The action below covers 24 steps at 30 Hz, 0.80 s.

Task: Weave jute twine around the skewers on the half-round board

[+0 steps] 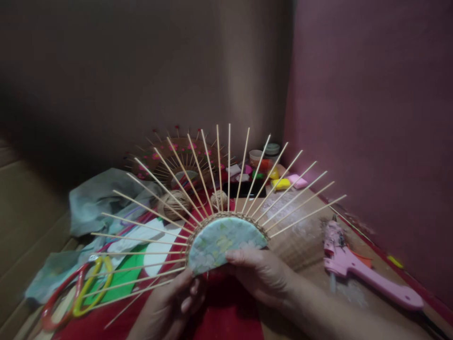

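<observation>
Between both hands is a fan frame with a half-round base (217, 238) covered in pale blue floral cloth. Thin wooden sticks (229, 165) spread out from its curved edge, where a band of twisted twine (212, 219) runs between them. My right hand (265, 276) grips the base at its lower right, thumb on the cloth and fingers behind. At the lower left corner my left hand (179, 293) is closed, its fingertips pinching the edge beside the lowest sticks. One loose-looking stick (123, 309) slants below the others near my left wrist.
Left lie scissors (53, 311) with red and yellow handles, green sheet (136, 271) and grey cloth (102, 198). Behind are twine balls (175, 205), a decorated fan (148, 160), a black phone-like slab (260, 190) and coloured clay packets (281, 184). A pink glue gun (375, 278) lies right, by the wall.
</observation>
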### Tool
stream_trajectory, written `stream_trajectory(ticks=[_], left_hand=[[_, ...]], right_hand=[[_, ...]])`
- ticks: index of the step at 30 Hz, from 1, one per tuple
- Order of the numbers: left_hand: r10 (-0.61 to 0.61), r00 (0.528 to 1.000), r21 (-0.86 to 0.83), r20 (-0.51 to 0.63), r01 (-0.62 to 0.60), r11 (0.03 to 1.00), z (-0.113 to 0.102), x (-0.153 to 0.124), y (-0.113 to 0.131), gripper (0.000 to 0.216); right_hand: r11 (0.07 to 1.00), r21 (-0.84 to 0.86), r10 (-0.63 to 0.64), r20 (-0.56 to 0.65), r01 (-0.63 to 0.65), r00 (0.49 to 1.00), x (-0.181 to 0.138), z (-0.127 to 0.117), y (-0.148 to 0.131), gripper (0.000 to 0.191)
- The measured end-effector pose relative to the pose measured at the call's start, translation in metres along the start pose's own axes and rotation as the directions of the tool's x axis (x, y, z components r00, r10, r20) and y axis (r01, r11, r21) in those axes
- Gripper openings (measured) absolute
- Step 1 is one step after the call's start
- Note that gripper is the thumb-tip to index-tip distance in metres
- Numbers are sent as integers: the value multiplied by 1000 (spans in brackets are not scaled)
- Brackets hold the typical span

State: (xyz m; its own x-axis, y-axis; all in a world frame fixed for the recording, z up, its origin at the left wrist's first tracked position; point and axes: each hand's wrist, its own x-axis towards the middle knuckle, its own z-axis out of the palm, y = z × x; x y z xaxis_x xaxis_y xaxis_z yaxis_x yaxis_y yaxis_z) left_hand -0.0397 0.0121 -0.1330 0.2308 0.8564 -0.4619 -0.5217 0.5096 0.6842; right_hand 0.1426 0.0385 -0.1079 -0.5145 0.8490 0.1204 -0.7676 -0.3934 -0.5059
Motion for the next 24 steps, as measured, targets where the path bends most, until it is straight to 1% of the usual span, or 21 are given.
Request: stream_trajectory(ticks=[6, 11, 16, 21, 24], left_hand=[[-4, 1000, 7, -23, 4, 1000, 4, 2, 2, 26], [21, 999, 13, -42, -20, 1000, 10, -2, 3, 26], [-5, 999, -5, -45, 5, 1000, 8, -2, 2, 25], [-20, 998, -1, -57, 20, 1000, 8, -1, 2, 26], [15, 997, 5, -76, -15, 1000, 10, -2, 2, 23]], right_hand=[[1000, -5, -12, 0, 12, 1000, 0, -2, 2, 37], [1000, 4, -12, 18, 12, 1000, 0, -3, 1, 36], [1000, 13, -21, 14, 21, 1000, 1, -1, 0, 38], [1000, 0, -1, 5, 1, 1000, -1, -1, 0, 37], [1000, -6, 15, 3, -15, 1000, -1, -2, -1, 36]])
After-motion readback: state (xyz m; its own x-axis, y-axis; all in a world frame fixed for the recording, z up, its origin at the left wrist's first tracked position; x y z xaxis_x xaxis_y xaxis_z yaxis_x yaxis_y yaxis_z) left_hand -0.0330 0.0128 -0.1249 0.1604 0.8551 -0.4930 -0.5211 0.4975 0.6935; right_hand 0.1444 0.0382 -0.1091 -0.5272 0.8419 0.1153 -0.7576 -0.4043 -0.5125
